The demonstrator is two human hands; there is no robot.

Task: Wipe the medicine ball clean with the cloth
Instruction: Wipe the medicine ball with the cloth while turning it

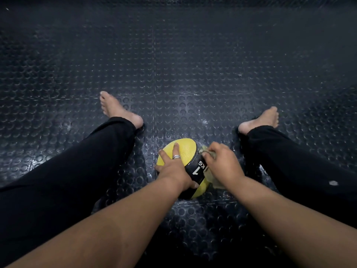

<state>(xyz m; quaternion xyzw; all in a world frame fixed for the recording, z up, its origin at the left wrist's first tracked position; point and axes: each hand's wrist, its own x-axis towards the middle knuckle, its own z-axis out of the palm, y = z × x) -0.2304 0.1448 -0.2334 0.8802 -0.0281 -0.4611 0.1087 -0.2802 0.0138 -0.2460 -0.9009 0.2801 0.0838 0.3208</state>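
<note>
- The ball (178,151) lies on the floor (173,64) between the person's spread legs, and it is the landmark for all places here. It is yellow with a black band that carries a white "1" and "KG".
- The left hand (172,167) rests on the left side of the ball. Its fingers are spread flat over the yellow part, and one finger wears a ring (176,157). I judge that this hand is there to keep the ball from rolling while the other side is rubbed.
- The right hand (222,163) is on the right side of the ball. Its fingers are curled around the cloth (213,179), a pale greenish one, and press it against the ball near the black band.
- A part of the cloth hangs out under this hand and another bit shows above the knuckles, so the cloth is bunched, not folded flat.
- The task seems to be in the middle of the wiping; how much of the ball is already clean I cannot tell.
- The legs, in dark trousers, go past the ball on both sides, with bare feet beyond it. They probably serve as a fence for the ball.
- The floor is dark rubber with raised round studs, with some pale marks near the ball.
- The room is dim, and far beyond the ball only darkness is seen.
</note>
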